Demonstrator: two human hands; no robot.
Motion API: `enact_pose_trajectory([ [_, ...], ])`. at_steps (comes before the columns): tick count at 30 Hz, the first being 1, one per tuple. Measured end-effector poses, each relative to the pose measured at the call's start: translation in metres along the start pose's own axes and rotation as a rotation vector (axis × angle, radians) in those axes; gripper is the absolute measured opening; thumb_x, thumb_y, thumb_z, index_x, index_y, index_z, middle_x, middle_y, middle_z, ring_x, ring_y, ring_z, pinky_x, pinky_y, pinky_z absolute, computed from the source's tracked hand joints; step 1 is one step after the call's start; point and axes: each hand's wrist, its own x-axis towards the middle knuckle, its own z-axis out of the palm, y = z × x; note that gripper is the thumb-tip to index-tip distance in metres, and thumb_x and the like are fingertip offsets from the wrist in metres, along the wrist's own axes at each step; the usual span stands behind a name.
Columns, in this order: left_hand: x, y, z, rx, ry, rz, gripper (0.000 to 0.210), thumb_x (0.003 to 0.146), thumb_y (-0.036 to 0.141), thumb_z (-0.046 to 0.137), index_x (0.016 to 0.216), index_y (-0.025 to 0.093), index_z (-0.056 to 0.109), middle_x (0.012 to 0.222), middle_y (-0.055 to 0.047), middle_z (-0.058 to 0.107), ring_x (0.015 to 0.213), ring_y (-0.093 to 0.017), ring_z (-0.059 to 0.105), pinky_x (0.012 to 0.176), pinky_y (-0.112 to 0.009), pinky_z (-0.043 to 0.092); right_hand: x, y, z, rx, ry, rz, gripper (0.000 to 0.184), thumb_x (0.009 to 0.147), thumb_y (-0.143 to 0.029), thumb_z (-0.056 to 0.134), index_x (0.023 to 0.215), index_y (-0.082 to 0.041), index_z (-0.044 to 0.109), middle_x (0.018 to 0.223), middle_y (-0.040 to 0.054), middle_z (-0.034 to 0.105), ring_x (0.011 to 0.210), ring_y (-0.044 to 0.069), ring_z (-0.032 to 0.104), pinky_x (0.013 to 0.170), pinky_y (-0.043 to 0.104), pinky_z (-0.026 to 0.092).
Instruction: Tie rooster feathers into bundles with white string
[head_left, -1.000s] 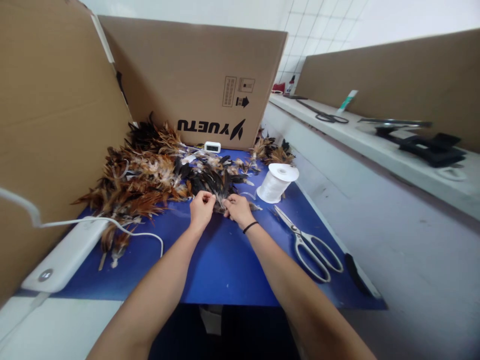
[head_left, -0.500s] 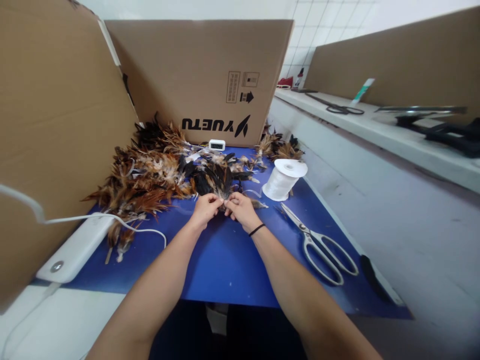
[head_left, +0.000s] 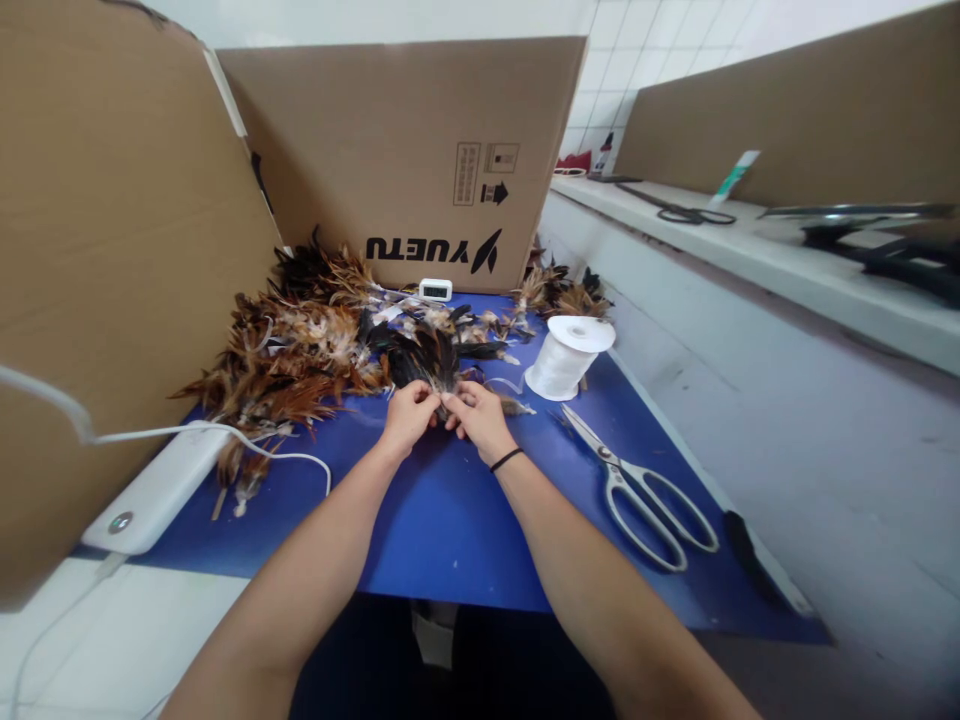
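Pinched in left hand (head_left: 409, 414) and right hand (head_left: 481, 416): dark feather bunch (head_left: 435, 358), mid-frame — likely light, springy, easily creased; best held low.

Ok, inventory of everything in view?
mat: 1, blue, centre
feather bunch: 1, dark, mid-mat
loose feathers: many, brown, black, left and back
spool: 1, white, right
scissors: 2, pale on mat, black on ledge
narrow tool: 1, black, right edge
display: 1, white, back
power bank: 1, white, left
cables: 2, white, left
cardboard panels: 3, brown, left, back, right
tube: 1, white-green, ledge
bottle: 1, dark, ledge
unclear items: several, black and red, ledge
wristband: 1, black, right wrist
left grip: 1, bare, on bunch
right grip: 1, bare, on bunch
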Motion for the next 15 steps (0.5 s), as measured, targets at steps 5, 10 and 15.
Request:
enact_pose_trajectory([
  [5, -0.0018, -0.0023, -0.0006, 0.111, -0.011, 0.047, 0.012, 0.073, 0.028, 0.054, 0.068, 0.017, 0.055, 0.043, 0.005, 0.050, 0.039, -0.008, 0.044, 0.044, -0.019, 0.031, -0.0018, -0.0007, -0.0017, -0.041, 0.000, 0.009, 0.017, 0.066, -0.030, 0.061, 0.070, -0.017, 0.051, 0.041, -0.0092, 0.047, 0.031, 0.005, 0.040, 0.028, 0.015, 0.030],
  [10, -0.0038, -0.0022, 0.0002, 0.061, -0.012, 0.028, 0.014, 0.074, 0.030, 0.054, 0.067, 0.018, 0.051, 0.044, 0.006, 0.050, 0.038, -0.007, 0.042, 0.043, -0.018, 0.030, -0.0018, 0.0017, -0.0011, 0.029, 0.039, 0.017, 0.018, 0.066, -0.031, 0.061, 0.072, -0.018, 0.050, 0.042, -0.0091, 0.048, 0.031, 0.006, 0.042, 0.029, 0.016, 0.030],
  [15, -0.0060, -0.0002, 0.0007, -0.021, -0.021, -0.004, 0.014, 0.074, 0.030, 0.054, 0.069, 0.018, 0.050, 0.045, 0.006, 0.049, 0.036, -0.006, 0.042, 0.040, -0.018, 0.028, -0.0018, 0.0046, -0.0006, 0.052, 0.085, 0.019, 0.017, 0.066, -0.030, 0.061, 0.072, -0.018, 0.050, 0.041, -0.0092, 0.048, 0.031, 0.006, 0.041, 0.029, 0.016, 0.029],
])
